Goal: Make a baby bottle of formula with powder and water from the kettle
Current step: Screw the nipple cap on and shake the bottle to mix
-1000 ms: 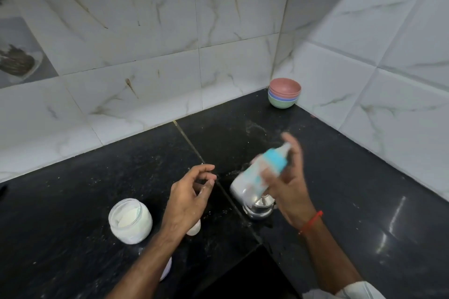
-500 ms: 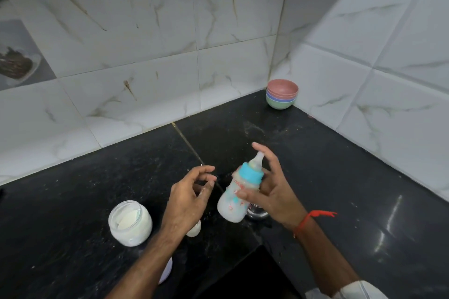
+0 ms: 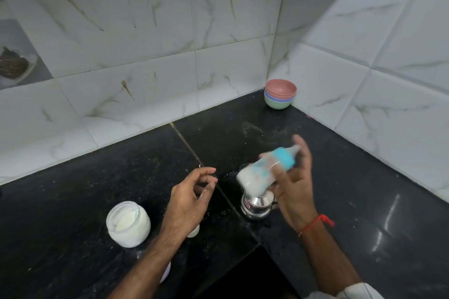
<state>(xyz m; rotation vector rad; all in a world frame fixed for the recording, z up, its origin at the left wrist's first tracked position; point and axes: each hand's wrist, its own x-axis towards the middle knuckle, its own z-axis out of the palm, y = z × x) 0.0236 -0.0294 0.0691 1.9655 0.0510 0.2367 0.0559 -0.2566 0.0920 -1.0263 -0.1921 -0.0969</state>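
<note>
My right hand point(image 3: 295, 184) grips a baby bottle point(image 3: 263, 171) with a blue collar and clear teat. The bottle is blurred and tilted, teat up to the right, with milky white liquid inside. It hangs just above a small steel kettle point(image 3: 256, 206) on the black counter. My left hand point(image 3: 190, 198) hovers to the left of the bottle, fingers loosely curled and holding nothing. An open glass jar of white powder point(image 3: 128, 224) stands at the lower left.
A stack of coloured bowls point(image 3: 280, 94) sits in the far corner against the tiled walls. A small white object point(image 3: 194, 232) lies partly hidden under my left wrist, and a white lid point(image 3: 166, 274) peeks out beneath my left forearm. The black counter point(image 3: 352, 177) stretches right.
The bottle has swung from nearly upright to tilted, up and to the right, with motion blur. My left hand has stayed in place.
</note>
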